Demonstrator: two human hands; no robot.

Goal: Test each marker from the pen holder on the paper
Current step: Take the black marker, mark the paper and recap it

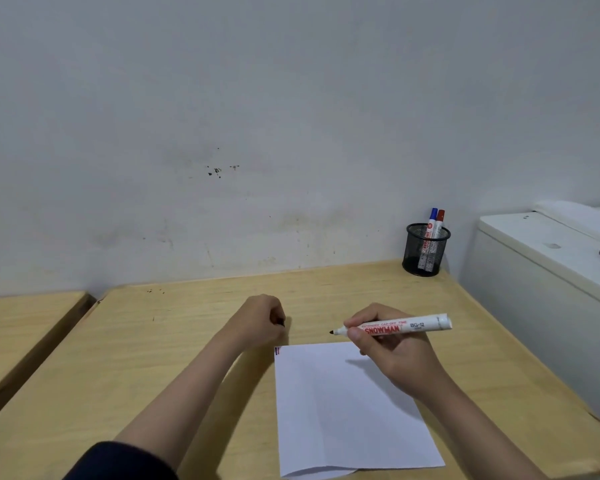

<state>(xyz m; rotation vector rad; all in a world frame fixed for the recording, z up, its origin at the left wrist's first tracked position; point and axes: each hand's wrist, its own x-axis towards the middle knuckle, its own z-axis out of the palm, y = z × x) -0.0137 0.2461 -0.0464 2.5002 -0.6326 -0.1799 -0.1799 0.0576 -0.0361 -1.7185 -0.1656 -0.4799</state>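
My right hand (392, 348) grips an uncapped white marker (409, 325), held level with its black tip pointing left, just above the far edge of the white paper (343, 410). My left hand (260, 323) is closed in a fist beside the paper's far left corner, with something small and dark, probably the cap, between its fingers. Short red and blue marks sit at that corner of the sheet. At the back right, a black mesh pen holder (425, 251) holds a blue-capped marker (433, 216) and a red-capped marker (440, 218), both upright.
The wooden desk (187, 358) meets a white wall at the back. A second wooden surface (21, 327) lies to the left across a gap. A white appliance (551, 271) stands along the desk's right edge, with a dark object on top.
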